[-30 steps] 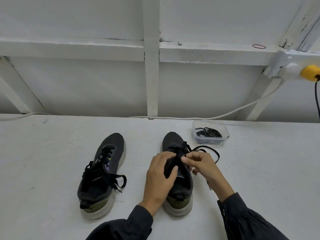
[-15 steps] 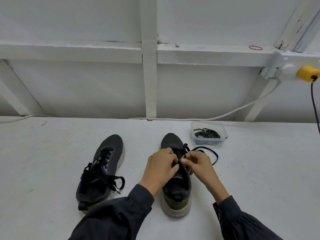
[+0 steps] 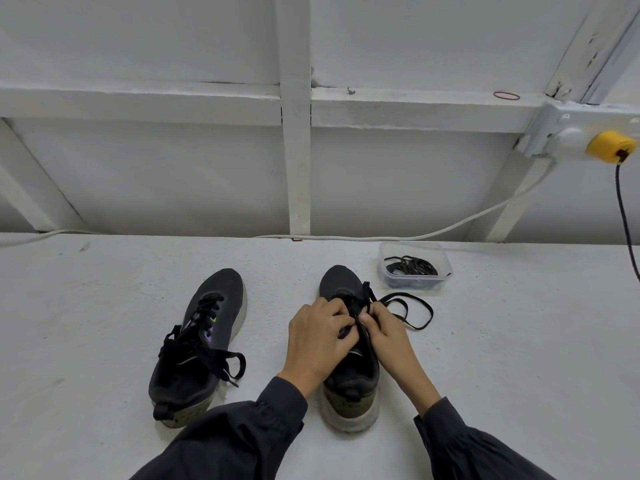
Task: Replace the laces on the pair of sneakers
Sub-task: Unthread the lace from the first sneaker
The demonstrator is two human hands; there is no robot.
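Two dark sneakers stand on the white surface, toes away from me. The left sneaker (image 3: pixel 204 341) has its black lace loosely threaded and untied. Both hands work over the right sneaker (image 3: pixel 349 386). My left hand (image 3: pixel 318 337) curls its fingers on the shoe's lacing area, gripping the tongue or lace. My right hand (image 3: pixel 388 337) pinches the black lace (image 3: pixel 412 311), whose free loop trails onto the surface to the right. The eyelets under my fingers are hidden.
A clear plastic tub (image 3: pixel 415 270) holding coiled black laces sits behind the right sneaker. A white cable (image 3: pixel 433 233) runs along the wall base to a socket box with a yellow plug (image 3: pixel 611 147). White timber framing backs the surface.
Both hands moved forward along the right sneaker toward its toe and came closer together over the lacing. The lace loop on the right shifted slightly.
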